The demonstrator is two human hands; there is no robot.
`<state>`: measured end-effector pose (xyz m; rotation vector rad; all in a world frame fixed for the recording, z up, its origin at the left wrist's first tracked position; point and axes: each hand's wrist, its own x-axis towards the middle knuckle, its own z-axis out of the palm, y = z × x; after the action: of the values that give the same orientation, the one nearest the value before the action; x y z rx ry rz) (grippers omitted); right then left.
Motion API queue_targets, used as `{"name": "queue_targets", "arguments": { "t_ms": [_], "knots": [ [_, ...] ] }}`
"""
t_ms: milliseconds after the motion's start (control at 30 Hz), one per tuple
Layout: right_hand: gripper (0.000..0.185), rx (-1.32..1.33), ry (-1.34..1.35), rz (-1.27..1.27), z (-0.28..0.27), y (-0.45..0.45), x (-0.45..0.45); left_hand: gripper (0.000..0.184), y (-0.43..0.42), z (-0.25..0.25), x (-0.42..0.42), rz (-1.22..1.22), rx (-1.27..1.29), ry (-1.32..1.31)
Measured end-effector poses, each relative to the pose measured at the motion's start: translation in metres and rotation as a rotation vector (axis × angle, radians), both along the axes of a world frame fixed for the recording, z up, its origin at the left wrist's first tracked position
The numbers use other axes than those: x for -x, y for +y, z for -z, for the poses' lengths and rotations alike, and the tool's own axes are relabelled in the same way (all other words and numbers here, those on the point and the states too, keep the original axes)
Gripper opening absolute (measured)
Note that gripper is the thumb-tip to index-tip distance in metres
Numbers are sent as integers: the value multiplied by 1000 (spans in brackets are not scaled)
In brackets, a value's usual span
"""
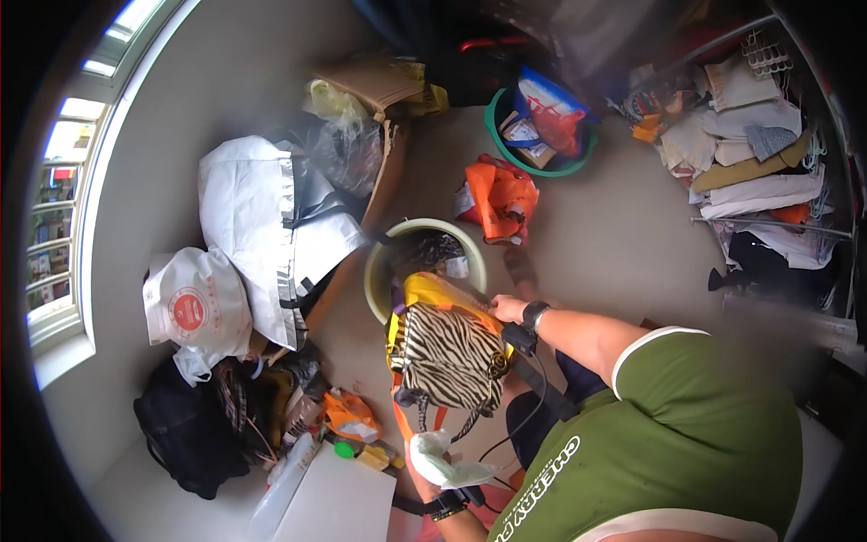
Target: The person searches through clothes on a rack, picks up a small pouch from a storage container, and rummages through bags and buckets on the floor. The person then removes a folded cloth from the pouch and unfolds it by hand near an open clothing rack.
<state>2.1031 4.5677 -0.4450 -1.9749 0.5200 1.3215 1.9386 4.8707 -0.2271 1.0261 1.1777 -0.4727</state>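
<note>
A zebra-print bag [452, 357] with dark handles lies over a yellow bag [429, 287] trimmed in orange, in front of my body. My right hand [508, 309] is closed on the yellow bag's edge, at the end by the bucket. Low in the view, my left hand [421, 481] is mostly covered by a crumpled whitish piece of thin cloth or plastic [444, 464], which it appears to grip. Beside this hand runs an orange strap [403, 417] from the bag. The left fingers are largely hidden.
A cream bucket [374, 282] with dark contents stands just beyond the bags. Farther off are an orange bag [502, 200] and a green tub [492, 126]. White sacks [244, 194], a cardboard box [384, 172] and a black bag [185, 429] line the wall; clothes [750, 172] hang at right.
</note>
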Motion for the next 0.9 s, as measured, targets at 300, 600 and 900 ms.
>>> {"name": "queue_targets", "arguments": {
  "t_ms": [300, 600, 900],
  "knots": [
    [54, -134, 123, 296, 38, 5, 18, 5, -16, -45, -35, -43, -33, 124],
    [16, -883, 90, 1057, -63, -4, -70, 11, -23, -124, -44, 143, 78, -26],
    [32, -1502, 186, -186, -290, 84, -73, 17, -27, -149, -24, 393, -282, -62]
  ]
}}
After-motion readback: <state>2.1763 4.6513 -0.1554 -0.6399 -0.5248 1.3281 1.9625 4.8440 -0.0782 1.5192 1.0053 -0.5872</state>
